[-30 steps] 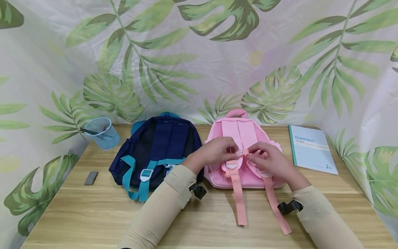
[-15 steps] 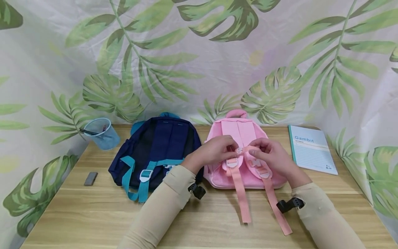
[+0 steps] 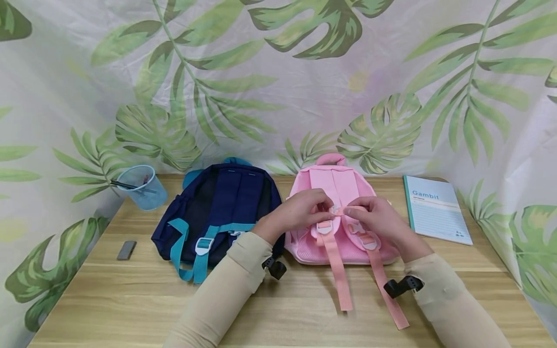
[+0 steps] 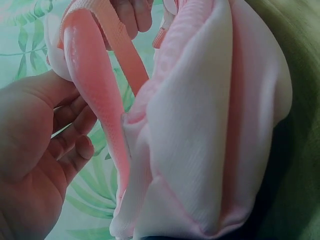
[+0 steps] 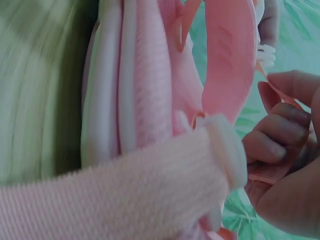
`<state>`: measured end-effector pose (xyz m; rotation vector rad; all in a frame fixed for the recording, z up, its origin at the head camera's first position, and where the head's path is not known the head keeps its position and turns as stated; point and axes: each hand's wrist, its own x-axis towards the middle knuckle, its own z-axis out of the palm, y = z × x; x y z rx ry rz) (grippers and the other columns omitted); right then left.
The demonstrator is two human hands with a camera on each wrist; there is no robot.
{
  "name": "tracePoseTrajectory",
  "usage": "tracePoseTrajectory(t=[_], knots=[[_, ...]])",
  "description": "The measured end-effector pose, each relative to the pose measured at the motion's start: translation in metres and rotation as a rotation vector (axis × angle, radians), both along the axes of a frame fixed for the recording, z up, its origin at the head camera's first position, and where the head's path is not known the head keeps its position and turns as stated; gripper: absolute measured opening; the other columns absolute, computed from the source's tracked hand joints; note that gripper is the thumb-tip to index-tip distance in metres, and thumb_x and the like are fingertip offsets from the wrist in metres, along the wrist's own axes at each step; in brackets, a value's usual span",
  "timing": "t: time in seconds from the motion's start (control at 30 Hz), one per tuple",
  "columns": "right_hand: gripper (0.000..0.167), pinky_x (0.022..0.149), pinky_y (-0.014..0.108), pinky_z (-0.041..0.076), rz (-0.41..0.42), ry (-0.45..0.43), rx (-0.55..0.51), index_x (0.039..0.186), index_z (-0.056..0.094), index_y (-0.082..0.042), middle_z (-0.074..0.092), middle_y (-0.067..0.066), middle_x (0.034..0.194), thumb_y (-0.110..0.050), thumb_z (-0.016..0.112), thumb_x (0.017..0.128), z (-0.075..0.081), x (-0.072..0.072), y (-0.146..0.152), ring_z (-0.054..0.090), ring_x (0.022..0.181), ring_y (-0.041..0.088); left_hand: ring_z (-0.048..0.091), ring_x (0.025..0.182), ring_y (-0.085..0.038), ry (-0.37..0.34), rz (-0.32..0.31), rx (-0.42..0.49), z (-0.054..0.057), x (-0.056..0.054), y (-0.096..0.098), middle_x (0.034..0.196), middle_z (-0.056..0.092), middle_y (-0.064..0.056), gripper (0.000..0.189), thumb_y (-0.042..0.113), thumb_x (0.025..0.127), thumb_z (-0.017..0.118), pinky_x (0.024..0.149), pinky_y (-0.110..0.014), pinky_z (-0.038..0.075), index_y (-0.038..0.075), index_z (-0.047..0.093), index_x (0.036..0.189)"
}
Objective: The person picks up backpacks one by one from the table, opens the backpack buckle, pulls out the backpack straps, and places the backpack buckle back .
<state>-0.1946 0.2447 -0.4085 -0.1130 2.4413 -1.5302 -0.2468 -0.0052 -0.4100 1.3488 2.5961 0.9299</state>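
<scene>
A pink backpack point(image 3: 348, 186) rests on the table with its shoulder straps facing up. Over its middle, my left hand point(image 3: 304, 210) pinches a small white buckle point(image 3: 335, 210); in the left wrist view, that hand's point(image 4: 35, 135) lower fingers curl loosely. My right hand point(image 3: 378, 215) pinches the coral webbing strap point(image 5: 283, 95) running from this buckle, seen white point(image 5: 266, 55) in the right wrist view. Two longer coral straps point(image 3: 337, 275) hang from adjusters point(image 3: 324, 227) toward the table's front. The fingertips partly hide the buckle, so I cannot tell whether it is fastened.
A navy backpack point(image 3: 237, 193) with teal straps point(image 3: 201, 270) lies to the left. Farther left are a blue mesh pen cup point(image 3: 145, 191) and a grey eraser-like block point(image 3: 126, 250). A notebook point(image 3: 437, 208) lies at the right, and a leaf-print curtain point(image 3: 304, 96) stands behind.
My right hand has shifted along the short strap, first away from the buckle, then slightly back, uncovering the right adjuster. My left hand stays almost in place at the buckle.
</scene>
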Motion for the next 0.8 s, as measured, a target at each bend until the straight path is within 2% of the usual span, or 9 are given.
tracePoseTrajectory(t=[0.13, 0.53, 0.67, 0.8], knots=[[0.032, 0.058, 0.026, 0.043, -0.017, -0.048, -0.026, 0.118, 0.072, 0.005, 0.051, -0.004, 0.069, -0.024, 0.072, 0.104, 0.001, -0.003, -0.005, 0.048, 0.061, 0.012, 0.065, 0.095, -0.015, 0.004, -0.006, 0.009, 0.0, 0.001, -0.001, 0.103, 0.071, -0.003, 0.018, 0.022, 0.102, 0.078, 0.088, -0.021, 0.051, 0.009, 0.075, 0.113], [0.028, 0.053, 0.025, 0.04, -0.014, -0.046, -0.046, 0.115, 0.072, 0.008, 0.046, -0.006, 0.061, -0.017, 0.069, 0.103, 0.0, -0.006, -0.018, 0.045, 0.057, 0.01, 0.064, 0.09, -0.016, 0.041, -0.022, 0.035, 0.0, 0.002, -0.001, 0.1, 0.071, -0.004, 0.018, 0.023, 0.101, 0.079, 0.082, -0.019, 0.048, 0.008, 0.076, 0.112], [0.028, 0.053, 0.025, 0.04, 0.01, -0.053, -0.027, 0.116, 0.072, 0.006, 0.047, -0.005, 0.063, -0.018, 0.067, 0.104, 0.001, -0.007, -0.02, 0.046, 0.058, 0.01, 0.062, 0.088, -0.016, 0.045, -0.023, 0.036, -0.001, 0.002, -0.001, 0.101, 0.071, -0.004, 0.019, 0.023, 0.101, 0.078, 0.08, -0.019, 0.047, 0.008, 0.077, 0.113], [0.029, 0.058, 0.026, 0.044, 0.007, -0.025, 0.048, 0.118, 0.073, 0.002, 0.052, -0.001, 0.071, -0.024, 0.066, 0.106, 0.004, -0.006, -0.015, 0.05, 0.065, 0.014, 0.062, 0.09, -0.016, 0.049, -0.019, 0.036, -0.002, 0.003, -0.001, 0.104, 0.071, -0.004, 0.021, 0.023, 0.102, 0.077, 0.083, -0.019, 0.048, 0.007, 0.077, 0.116]])
